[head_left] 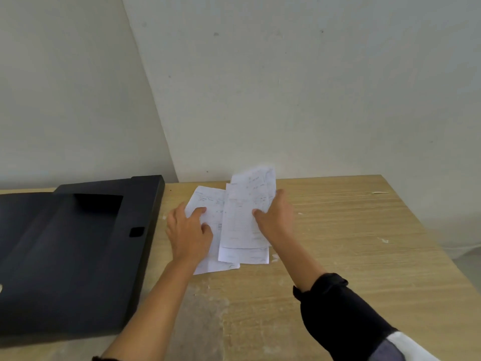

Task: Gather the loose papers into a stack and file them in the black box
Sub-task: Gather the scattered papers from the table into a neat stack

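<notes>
I observe the papers [242, 220] lying fanned and uneven on the wooden table [351, 243], at about 12 o'clock from me, near the wall. My right hand [273, 217] pinches the upper sheets by their right edge, thumb on top, lifting their far end off the surface. My left hand [188, 231] rests flat on the lowest sheet, fingers spread and pressing, gripping nothing. The black box [78, 251] lies open at 9 o'clock, just beside the papers.

Risks noted: the sheets are misaligned, so in my judgement a one-edge pinch could let the lower ones slide out and scatter. Pulling while the left hand pins the bottom sheet could crease or tear it. An unsquared stack may catch on the box rim.
</notes>
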`<state>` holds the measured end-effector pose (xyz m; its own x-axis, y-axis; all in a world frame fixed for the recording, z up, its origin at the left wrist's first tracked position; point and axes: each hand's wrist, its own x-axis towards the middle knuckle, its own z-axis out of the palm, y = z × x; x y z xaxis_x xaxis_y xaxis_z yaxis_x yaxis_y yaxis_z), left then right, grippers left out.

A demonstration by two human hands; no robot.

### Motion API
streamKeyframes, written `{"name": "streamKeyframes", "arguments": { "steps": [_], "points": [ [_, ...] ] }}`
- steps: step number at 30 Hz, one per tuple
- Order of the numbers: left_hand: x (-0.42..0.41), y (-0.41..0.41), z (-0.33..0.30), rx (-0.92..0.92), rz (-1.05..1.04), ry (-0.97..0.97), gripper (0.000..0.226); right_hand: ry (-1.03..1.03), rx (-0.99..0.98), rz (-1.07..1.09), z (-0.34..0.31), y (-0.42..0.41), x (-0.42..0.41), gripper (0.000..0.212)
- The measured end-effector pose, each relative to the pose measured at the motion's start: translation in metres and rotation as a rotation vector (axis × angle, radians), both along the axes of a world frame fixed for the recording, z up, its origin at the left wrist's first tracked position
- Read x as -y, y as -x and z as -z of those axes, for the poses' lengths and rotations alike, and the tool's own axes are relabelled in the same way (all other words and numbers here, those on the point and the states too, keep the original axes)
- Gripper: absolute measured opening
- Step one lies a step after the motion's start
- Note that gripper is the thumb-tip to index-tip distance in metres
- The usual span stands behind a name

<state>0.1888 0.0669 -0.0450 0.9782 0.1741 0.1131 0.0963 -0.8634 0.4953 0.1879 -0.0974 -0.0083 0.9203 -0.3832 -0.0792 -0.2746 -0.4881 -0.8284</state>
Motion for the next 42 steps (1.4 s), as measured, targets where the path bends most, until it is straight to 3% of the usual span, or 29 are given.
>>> {"name": "streamKeyframes", "arguments": {
  "steps": [5,9,14,22,26,30,32,34,36,39,42],
  "points": [
    [-0.012,-0.007,-0.005,-0.014,0.019,0.090,0.055,0.373,-0.105,-0.009,0.015,-0.004,-0.011,0.061],
    [0.004,-0.007,-0.013,-0.009,-0.059,0.277,0.052,0.432,-0.172,-0.083,0.013,-0.007,-0.017,0.075],
    [0.011,-0.009,-0.020,-0.064,-0.085,0.446,0.073,0.397,-0.272,-0.031,0.010,-0.008,-0.013,0.089],
    [0.006,-0.004,-0.016,-0.023,-0.091,0.607,0.033,0.292,-0.318,-0.081,0.004,-0.015,-0.008,0.072],
    [0.006,-0.003,-0.016,-0.011,-0.070,0.658,0.024,0.087,-0.171,-0.148,0.003,-0.015,-0.007,0.051],
    [0.010,-0.002,-0.024,-0.037,-0.086,0.904,0.011,-0.252,-0.085,-0.159,0.001,-0.012,-0.005,0.037],
    [0.011,0.003,-0.030,-0.023,-0.051,0.972,0.024,-0.384,-0.056,-0.153,0.003,-0.007,-0.004,0.030],
    [0.012,0.007,-0.035,-0.012,0.020,1.009,0.027,-0.442,-0.015,-0.174,0.004,-0.002,-0.003,0.025],
    [0.011,0.011,-0.040,-0.005,0.113,0.992,0.006,-0.470,0.035,-0.207,0.003,0.003,-0.003,0.025],
    [0.013,0.013,-0.049,0.042,0.188,0.927,0.028,-0.484,0.120,-0.225,-0.005,0.006,-0.003,0.033],
    [0.015,0.015,-0.063,0.109,0.216,0.958,0.033,-0.552,0.246,-0.258,-0.019,0.008,-0.001,0.036]
  ]
}}
